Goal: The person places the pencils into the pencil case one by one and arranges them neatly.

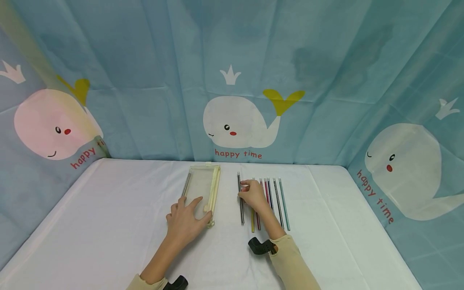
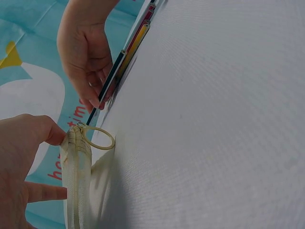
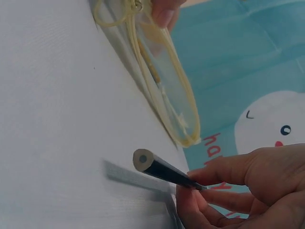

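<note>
A clear pencil case (image 1: 201,183) with a cream zipper edge lies on the white table. My left hand (image 1: 188,221) rests spread over its near end, thumb by the zipper side. In the left wrist view the fingers touch the zipper end, where a cream ring (image 2: 101,138) hangs. A slim dark pencil (image 1: 186,183) shows along the case's left edge; something yellowish (image 3: 148,62) shows through its wall in the right wrist view. To the right, my right hand (image 1: 253,195) pinches a dark pencil (image 3: 164,171) between thumb and fingers, its flat end raised above its shadow.
Right of the held pencil lie several more pencils in a loose row, among them a yellow pencil (image 1: 252,223), a black pencil (image 1: 278,201) and a green pencil (image 1: 284,205). A blue curtain (image 1: 152,80) printed with whales stands behind and beside the white table (image 1: 108,225).
</note>
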The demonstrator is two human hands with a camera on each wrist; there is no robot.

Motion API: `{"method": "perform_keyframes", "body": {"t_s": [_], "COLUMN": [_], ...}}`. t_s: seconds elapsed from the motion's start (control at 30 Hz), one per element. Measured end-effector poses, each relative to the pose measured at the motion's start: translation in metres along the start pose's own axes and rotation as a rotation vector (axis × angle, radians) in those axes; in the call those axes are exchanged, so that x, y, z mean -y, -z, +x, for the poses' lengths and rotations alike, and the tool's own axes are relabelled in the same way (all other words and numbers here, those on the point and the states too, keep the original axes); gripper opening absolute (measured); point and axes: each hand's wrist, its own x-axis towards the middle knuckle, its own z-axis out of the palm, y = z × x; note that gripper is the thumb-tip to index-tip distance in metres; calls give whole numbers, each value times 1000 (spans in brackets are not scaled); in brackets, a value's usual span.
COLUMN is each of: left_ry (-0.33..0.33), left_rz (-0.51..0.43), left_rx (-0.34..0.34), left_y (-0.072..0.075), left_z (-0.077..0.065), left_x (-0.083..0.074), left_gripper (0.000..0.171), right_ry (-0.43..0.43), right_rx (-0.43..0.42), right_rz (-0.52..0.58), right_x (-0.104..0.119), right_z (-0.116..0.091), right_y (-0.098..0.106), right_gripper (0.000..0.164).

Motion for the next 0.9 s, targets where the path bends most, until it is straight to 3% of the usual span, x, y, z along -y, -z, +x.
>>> {"method": "perform_keyframes", "body": {"t_s": [0.9], "left_ry": [5], "left_rz": [6], "left_rx": [5], "left_y": [-1], "left_z": [0], "left_x": [1], "left_gripper": [63], "right_ry": [-24], "right_rx": [39], "right_rz": [135], "right_x": [4], "right_z": [-2], "right_y": [3], "right_gripper": [52]}}
